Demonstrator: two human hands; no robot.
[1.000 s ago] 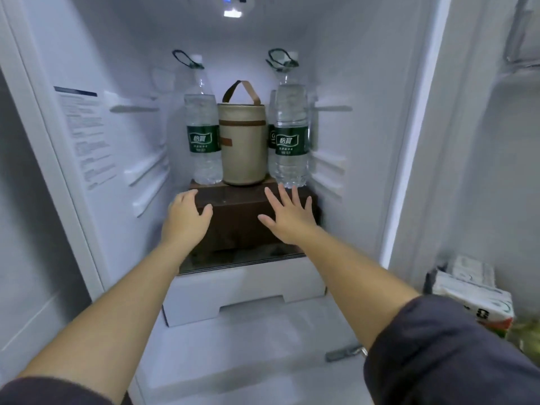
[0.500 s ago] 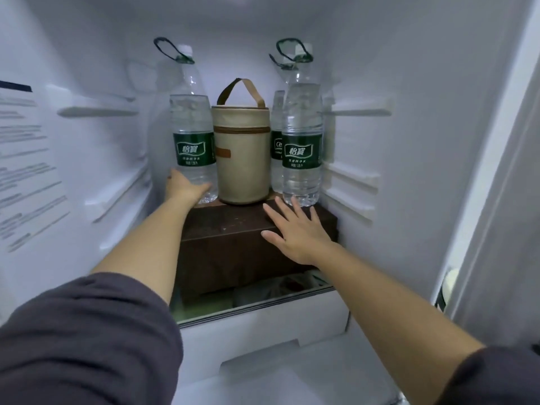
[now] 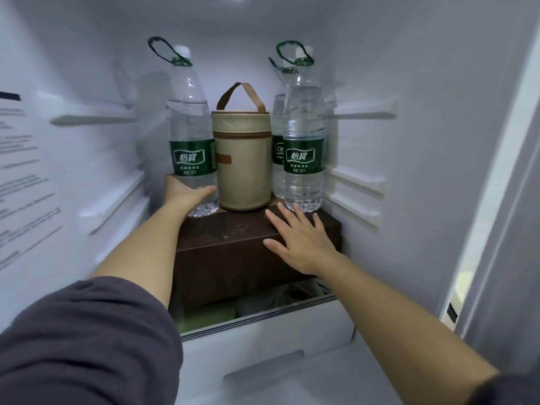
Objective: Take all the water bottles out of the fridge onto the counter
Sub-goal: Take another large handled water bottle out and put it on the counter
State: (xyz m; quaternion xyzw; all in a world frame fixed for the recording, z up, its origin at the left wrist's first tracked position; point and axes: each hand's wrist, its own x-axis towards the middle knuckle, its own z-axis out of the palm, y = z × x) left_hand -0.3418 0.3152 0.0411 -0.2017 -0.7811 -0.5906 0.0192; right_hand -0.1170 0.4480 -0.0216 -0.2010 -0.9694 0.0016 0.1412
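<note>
Inside the fridge [image 3: 423, 68], left hand [image 3: 187, 192] around left bottle [image 3: 190, 127]; right hand [image 3: 301, 241] flat, fingers [image 3: 276, 219] apart, on brown box [image 3: 228, 229].

Three clear, green-labelled water bottles stand upright on a dark brown box [image 3: 233, 229] in the fridge [image 3: 423, 83]. The left water bottle [image 3: 190, 135], gripped low by the left hand [image 3: 187, 194], is far left. The right water bottle [image 3: 304, 141] is near right. The rear water bottle [image 3: 278, 124] stands just behind it, mostly hidden.

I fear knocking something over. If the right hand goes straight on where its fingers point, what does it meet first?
Most likely the base of the front right bottle, standing on the brown box just ahead of the right hand.
</note>
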